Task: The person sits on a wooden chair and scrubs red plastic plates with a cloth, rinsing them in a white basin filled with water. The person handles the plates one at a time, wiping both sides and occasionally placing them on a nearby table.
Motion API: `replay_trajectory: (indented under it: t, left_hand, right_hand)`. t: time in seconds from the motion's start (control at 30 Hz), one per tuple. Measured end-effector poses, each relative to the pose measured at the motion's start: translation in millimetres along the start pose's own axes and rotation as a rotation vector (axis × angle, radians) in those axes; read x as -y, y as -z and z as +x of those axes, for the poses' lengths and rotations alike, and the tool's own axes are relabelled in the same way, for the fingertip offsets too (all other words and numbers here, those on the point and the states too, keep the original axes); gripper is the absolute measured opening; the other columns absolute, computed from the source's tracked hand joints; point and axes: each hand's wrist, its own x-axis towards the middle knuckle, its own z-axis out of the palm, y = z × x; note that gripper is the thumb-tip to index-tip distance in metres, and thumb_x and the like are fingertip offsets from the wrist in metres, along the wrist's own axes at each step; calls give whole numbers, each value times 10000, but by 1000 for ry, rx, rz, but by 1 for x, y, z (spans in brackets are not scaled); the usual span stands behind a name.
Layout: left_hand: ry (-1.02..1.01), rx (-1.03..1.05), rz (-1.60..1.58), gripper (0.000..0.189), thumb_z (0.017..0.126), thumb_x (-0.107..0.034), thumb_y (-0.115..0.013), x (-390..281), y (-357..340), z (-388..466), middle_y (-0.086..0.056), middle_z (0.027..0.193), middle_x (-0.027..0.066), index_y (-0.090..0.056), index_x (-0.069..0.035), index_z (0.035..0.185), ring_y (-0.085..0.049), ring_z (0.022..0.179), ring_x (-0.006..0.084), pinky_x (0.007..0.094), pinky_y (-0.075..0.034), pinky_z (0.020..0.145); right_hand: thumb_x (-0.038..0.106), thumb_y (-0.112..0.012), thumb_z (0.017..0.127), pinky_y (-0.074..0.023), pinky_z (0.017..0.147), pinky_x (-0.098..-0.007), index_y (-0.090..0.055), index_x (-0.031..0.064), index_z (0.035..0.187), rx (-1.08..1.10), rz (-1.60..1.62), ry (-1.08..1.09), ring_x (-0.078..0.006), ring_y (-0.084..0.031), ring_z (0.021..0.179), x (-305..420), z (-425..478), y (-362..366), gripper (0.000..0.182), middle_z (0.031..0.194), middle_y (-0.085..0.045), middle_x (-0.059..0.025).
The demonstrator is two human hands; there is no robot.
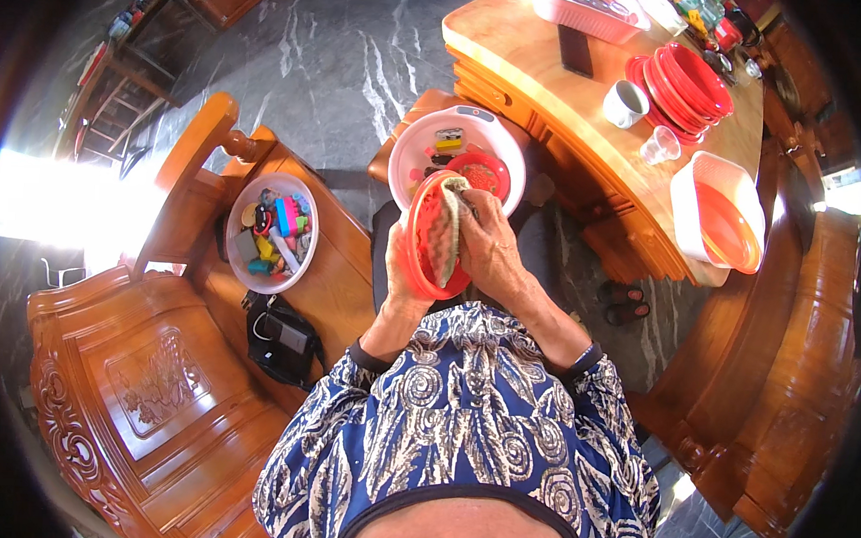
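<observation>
My left hand (404, 264) grips the side of a red plate (423, 226), which is tilted up on its edge over my lap. A pale greenish cloth (449, 234) lies against the plate's inner face, pinched in my right hand (490, 235). Just beyond my hands stands a round white tub (406, 151), holding another red patterned plate (487, 173) and small coloured pieces, one of them a yellow block (447, 146). The lower part of the tub is hidden behind the held plate.
On the wooden bench at left are a clear tub (312, 254) of toys and a black bag (278, 363). The table (543, 88) at right bears stacked red plates (682, 86), a white mug (625, 105), a plastic cup (660, 145), a phone (575, 51) and a white basket (689, 207). Slippers (625, 304) lie below.
</observation>
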Motion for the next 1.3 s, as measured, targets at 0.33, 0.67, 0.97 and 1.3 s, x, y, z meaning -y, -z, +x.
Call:
replay_trajectory:
  t: [0.33, 0.67, 0.97, 1.3]
  left_hand:
    - [72, -19, -91, 401, 988, -336, -379, 4, 8, 3, -594, 1190, 128, -530, -38, 1209, -581, 1081, 243, 384, -453, 978]
    - [153, -14, -130, 493, 965, -413, -413, -11, 34, 12, -602, 1184, 155, -498, -27, 1259, -607, 1040, 271, 419, -497, 914]
    - [475, 21, -79, 411, 950, -296, -534, -1, 12, -1, -637, 1107, 87, -507, -19, 1253, -642, 935, 171, 321, -544, 818]
    - [557, -44, -44, 441, 908, -359, -610, 3, 28, -15, -637, 1063, 96, -543, -17, 1178, -634, 927, 192, 356, -528, 857]
  right_hand:
    - [10, -622, 737, -433, 942, -450, -542, 27, 1223, 27, 94, 18, -404, -500, 1100, 9, -12, 2, 493, 1207, -476, -199]
    - [-99, -636, 729, -470, 869, -313, -585, -4, 1140, 323, 642, -172, -272, -579, 1042, 16, -25, 26, 425, 1128, -543, -136]
    - [84, -731, 649, -401, 960, -454, -558, 65, 1208, 128, -123, 346, -331, -473, 1149, 21, 12, 57, 586, 1299, -443, -153]
    - [103, -711, 700, -476, 773, -409, -544, 77, 1071, 291, 16, 328, -321, -566, 893, -12, 28, 44, 407, 943, -549, -103]
